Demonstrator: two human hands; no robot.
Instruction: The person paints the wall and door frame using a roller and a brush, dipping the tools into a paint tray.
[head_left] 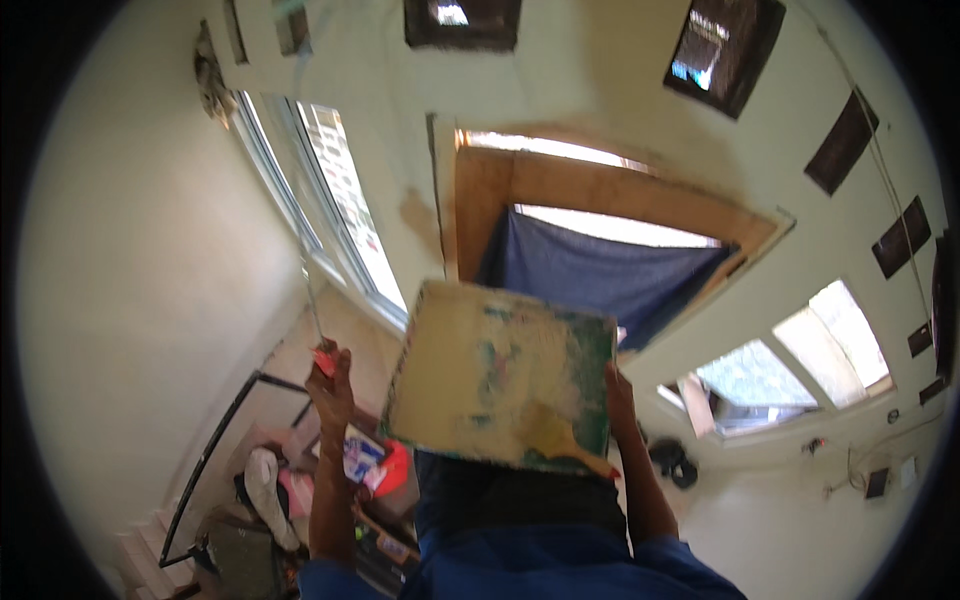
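Note:
My left hand (333, 385) is raised on the left, its fingers closed round the red handle of a thin metal-shafted tool (318, 325). The shaft points up toward the wall corner, and I cannot make out its tip. In front of my body my right hand (620, 400) grips the right edge of a square board (450, 370). Cream paste or paint coats the board, with green patches showing through. Near its lower right corner lies a flat, wide-ended tool (555, 432), smeared cream, with a reddish handle end. Whether that is a scraper or a brush is unclear.
Ahead is a wooden-framed opening (480, 190) hung with a blue cloth (600, 265). A sliding window (345, 190) stands at left. Below left are a black railing (215, 440) and a heap of clothes and boxes (280, 490). Another window (760, 380) is at right.

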